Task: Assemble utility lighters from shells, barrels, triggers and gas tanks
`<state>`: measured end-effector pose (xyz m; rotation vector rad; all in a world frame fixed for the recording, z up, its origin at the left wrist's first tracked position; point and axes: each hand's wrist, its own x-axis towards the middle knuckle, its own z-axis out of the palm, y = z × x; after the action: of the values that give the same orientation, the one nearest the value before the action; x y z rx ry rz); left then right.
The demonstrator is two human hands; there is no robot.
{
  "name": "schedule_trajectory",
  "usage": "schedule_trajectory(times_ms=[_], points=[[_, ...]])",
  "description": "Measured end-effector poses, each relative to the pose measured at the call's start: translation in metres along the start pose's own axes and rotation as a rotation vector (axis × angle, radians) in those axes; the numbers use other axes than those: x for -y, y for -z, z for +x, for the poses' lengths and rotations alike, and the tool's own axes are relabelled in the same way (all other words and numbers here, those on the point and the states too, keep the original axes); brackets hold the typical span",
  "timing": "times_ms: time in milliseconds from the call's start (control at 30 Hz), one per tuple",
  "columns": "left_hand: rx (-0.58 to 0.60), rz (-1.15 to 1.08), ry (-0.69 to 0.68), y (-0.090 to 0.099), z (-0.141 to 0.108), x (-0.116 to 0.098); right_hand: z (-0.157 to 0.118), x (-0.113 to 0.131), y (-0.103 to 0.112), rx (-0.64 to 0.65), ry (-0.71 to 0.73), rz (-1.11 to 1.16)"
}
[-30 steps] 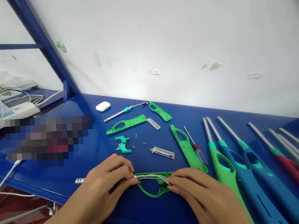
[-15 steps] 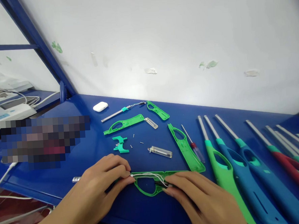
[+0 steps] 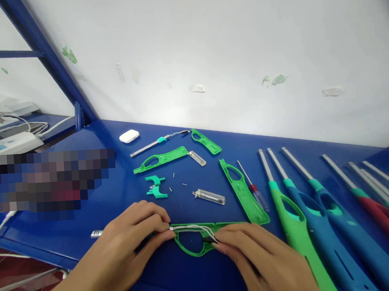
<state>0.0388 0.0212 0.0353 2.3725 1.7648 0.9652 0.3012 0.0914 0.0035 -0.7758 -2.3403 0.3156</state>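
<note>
My left hand is closed on a lighter's metal tube, whose slotted end sticks out on the left. White wires run from its fingertips to the right. My right hand pinches a small black igniter at the other end of the wires. Both hands are over a green lighter shell half lying with its inside up on the blue table; the right palm hides its far end. Beyond lie a clear fuel tank, teal trigger pieces and several tiny screws.
More green shell halves, a second fuel tank, a tube with wires and a screwdriver lie around. Whole lighters, among them a green one, line the right side. A white earphone case sits at the back left.
The camera view has shifted slightly. Both hands keep their grips in nearly the same places, with the right fingertips a little closer over the igniter's end.
</note>
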Motion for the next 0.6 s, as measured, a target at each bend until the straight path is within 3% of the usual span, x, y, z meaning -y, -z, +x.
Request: schedule_trajectory(times_ms=[233, 600], points=[[-0.017, -0.034, 0.000, -0.0011, -0.0005, 0.0004, 0.0087, 0.0003, 0.0040, 0.082, -0.088, 0.216], [-0.025, -0.014, -0.015, -0.0019, -0.0031, -0.0001, 0.0028, -0.0074, 0.0076, 0.105, -0.023, 0.107]])
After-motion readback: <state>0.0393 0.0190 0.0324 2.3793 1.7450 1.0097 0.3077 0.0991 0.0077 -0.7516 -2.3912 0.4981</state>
